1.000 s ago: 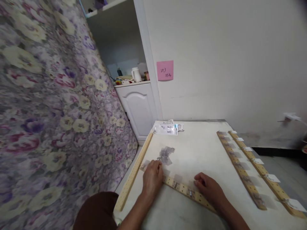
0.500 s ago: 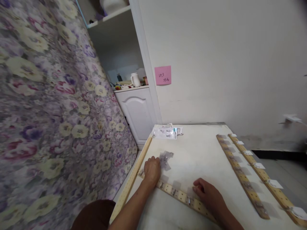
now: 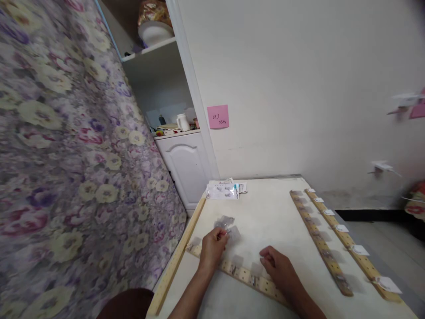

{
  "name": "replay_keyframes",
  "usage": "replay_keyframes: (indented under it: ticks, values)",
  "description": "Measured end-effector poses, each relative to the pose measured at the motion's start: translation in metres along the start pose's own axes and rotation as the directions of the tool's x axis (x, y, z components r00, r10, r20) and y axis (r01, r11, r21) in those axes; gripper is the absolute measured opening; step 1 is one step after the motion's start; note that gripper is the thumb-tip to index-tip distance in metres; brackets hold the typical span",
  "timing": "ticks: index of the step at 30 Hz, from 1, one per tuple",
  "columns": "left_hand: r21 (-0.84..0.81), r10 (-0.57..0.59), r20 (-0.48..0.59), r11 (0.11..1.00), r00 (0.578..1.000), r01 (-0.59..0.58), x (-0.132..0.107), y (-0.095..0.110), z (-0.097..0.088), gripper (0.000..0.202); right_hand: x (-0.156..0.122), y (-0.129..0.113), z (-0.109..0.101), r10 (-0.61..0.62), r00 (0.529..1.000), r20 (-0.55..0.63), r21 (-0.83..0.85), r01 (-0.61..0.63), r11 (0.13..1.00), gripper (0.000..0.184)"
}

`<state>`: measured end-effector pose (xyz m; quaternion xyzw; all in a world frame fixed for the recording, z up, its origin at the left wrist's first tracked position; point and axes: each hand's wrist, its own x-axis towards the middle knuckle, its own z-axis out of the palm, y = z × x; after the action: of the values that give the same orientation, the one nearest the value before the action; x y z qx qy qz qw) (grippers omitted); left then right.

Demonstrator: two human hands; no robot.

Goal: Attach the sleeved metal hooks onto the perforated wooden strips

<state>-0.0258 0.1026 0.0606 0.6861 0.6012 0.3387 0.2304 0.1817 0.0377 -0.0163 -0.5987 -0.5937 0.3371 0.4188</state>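
My left hand [image 3: 213,249] is closed in a pinch, with a small clear plastic piece [image 3: 234,234] at its fingertips. Another clear piece [image 3: 224,221] lies just beyond it on the white table. Under my left wrist runs a pale wooden strip [image 3: 245,275] with rows of holes and small clear and metallic items along it. My right hand [image 3: 276,265], fingers curled and thumb against the index finger, hovers above the strip's right part. Whatever its fingertips hold, if anything, is too small to make out.
On the right lie two more wooden strips, one with dark items [image 3: 317,237], one with white tags [image 3: 360,250]. A bare holed strip [image 3: 179,261] lines the left edge. Flat packets [image 3: 222,191] lie at the back. A floral curtain [image 3: 83,177] hangs at left.
My left hand has turned and its fingers now pinch at the clear pieces, which have come apart from each other. My right hand stays over the strip. The view has tilted up slightly.
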Motion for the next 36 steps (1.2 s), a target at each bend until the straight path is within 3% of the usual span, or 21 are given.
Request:
replay_keyframes:
  ticks: [5,9,14,18,25,31,36]
  values:
    - [-0.219,-0.01,0.035,0.976,0.999,0.017,-0.034,0.019,0.021,0.018,-0.005,-0.029,-0.006,0.035,0.998,0.05,0.335,-0.05,0.941,0.023]
    - [-0.259,0.022,0.016,0.966,1.0,-0.017,-0.06,0.035,0.026,0.016,-0.006,-0.038,-0.009,0.067,0.996,0.051,0.439,-0.082,0.895,0.032]
    - [-0.209,0.09,0.026,0.974,0.996,-0.083,-0.081,0.048,0.032,0.01,-0.008,-0.037,-0.011,0.058,0.998,-0.003,0.421,-0.051,0.905,0.027]
    - [-0.222,0.095,0.078,0.972,0.992,-0.075,-0.092,0.049,0.04,0.01,-0.011,-0.038,-0.015,0.047,0.997,0.054,0.399,-0.065,0.914,0.018]
    - [-0.275,0.052,0.203,0.961,0.978,0.006,-0.122,0.034,0.05,0.014,-0.016,-0.024,-0.049,0.052,0.993,0.105,0.261,-0.077,0.962,0.019]
    - [-0.129,0.128,0.273,0.987,0.954,-0.095,-0.14,0.009,0.065,0.013,-0.021,0.003,-0.055,0.077,0.979,0.187,0.177,-0.111,0.978,0.011]
    - [0.047,0.134,0.274,0.987,0.952,-0.152,-0.139,0.004,0.074,0.014,-0.024,0.003,-0.043,0.042,0.976,0.216,0.144,-0.074,0.987,0.007]
